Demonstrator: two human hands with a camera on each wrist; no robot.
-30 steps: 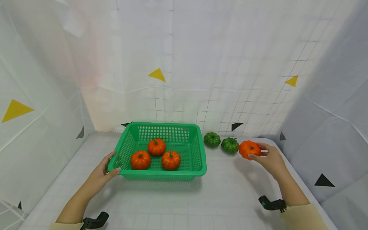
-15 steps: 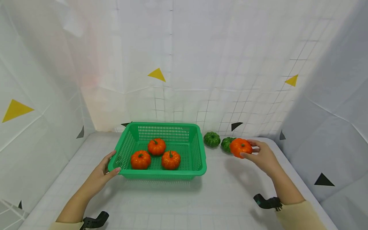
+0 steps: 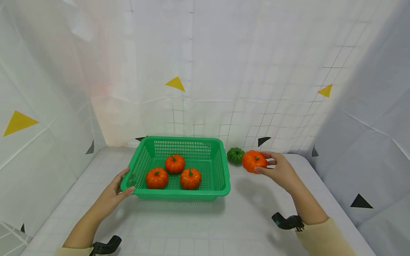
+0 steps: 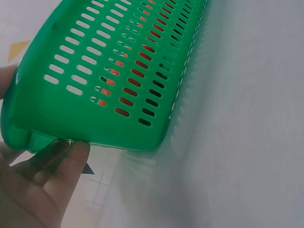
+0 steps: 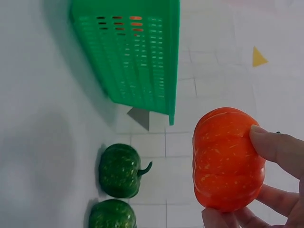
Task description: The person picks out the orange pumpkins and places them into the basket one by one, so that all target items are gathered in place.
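Note:
My right hand [image 3: 278, 170] holds a small orange pumpkin [image 3: 254, 161] between thumb and fingers, raised above the table to the right of a green plastic basket [image 3: 179, 192]. In the right wrist view the pumpkin [image 5: 228, 159] shows its ribbed, speckled side. My left hand [image 3: 110, 195] grips the basket's near left corner, thumb over the rim; the left wrist view shows its fingers [image 4: 71, 166] beneath the rim of the slotted basket [image 4: 95, 123]. Inside the basket sit three orange pumpkins, one at the back [image 3: 174, 163] and two in front.
A green pumpkin [image 3: 235, 156] stands just right of the basket, by the back wall. The right wrist view shows a second green pumpkin [image 5: 113, 214] beside it, hidden behind the held one in the head view. White sheeting [image 3: 208, 71] encloses the table's back and sides.
My right hand has carried the orange pumpkin left and slightly up, toward the basket, so it now covers one green pumpkin in the head view. The left hand and basket stay put.

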